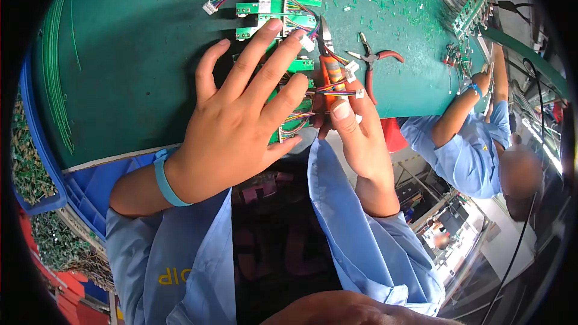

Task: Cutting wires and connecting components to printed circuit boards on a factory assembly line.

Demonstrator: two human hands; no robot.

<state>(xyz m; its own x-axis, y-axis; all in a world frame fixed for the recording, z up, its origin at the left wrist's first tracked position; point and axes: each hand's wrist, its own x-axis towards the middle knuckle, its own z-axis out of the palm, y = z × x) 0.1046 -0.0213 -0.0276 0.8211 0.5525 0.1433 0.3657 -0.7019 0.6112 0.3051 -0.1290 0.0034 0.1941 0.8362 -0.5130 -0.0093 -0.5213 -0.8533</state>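
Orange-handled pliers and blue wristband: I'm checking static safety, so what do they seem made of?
Orange-handled pliers: head probably steel, from its grey glint; handles likely plastic or rubber, brightly coloured.
Blue wristband: matte, evenly coloured, perhaps silicone or fabric; can't tell which.

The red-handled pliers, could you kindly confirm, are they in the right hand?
No, those pliers lie on the green surface while the right hand holds an orange-handled tool.

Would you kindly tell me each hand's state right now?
Left hand: open, fingers spread over green circuit boards.
Right hand: closed, holding orange-handled cutters.
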